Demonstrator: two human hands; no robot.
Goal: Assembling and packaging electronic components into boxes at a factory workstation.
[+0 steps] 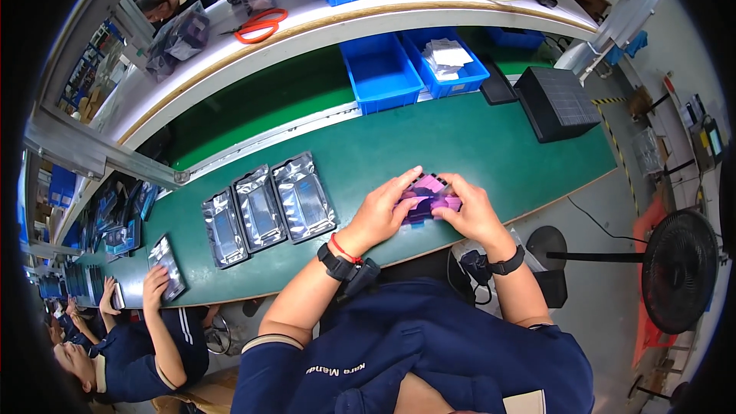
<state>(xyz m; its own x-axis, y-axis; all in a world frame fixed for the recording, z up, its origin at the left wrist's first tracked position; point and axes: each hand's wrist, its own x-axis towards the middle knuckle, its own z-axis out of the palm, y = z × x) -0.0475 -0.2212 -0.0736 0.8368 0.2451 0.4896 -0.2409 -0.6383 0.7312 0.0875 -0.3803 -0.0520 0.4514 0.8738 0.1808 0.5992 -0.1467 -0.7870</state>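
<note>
Workpiece: glossy pink-and-purple flat piece [432,198] with dark edging, between your hands above the near edge of the green worktop [475,138]; whether its underside touches the worktop cannot be told.
Left hand: your left hand [381,211] pinches the piece's left side, thumb across the face, fingers along the outer edge.
Right hand: your right hand [473,213] pinches the right side, thumb on the face, fingers curled over the far corner.
Wrists: you wear a red bracelet [343,249] and a black wristband [334,262] on the left, a black strap [507,262] on the right.
Pouches: three silver pouches [304,195] in black trays, side by side on the worktop, left of its middle.
Bins: two blue bins [383,77] at the worktop's far edge, the right one containing white slips [448,56].
Stack: dark block-like stack [560,103] at the worktop's far right corner.
Shelf: red-handled scissors [261,25] on the white shelf [322,37] above the worktop's far side.
Co-worker: a co-worker's hand [156,285] on another silver pouch [170,263], worktop's left part.
</note>
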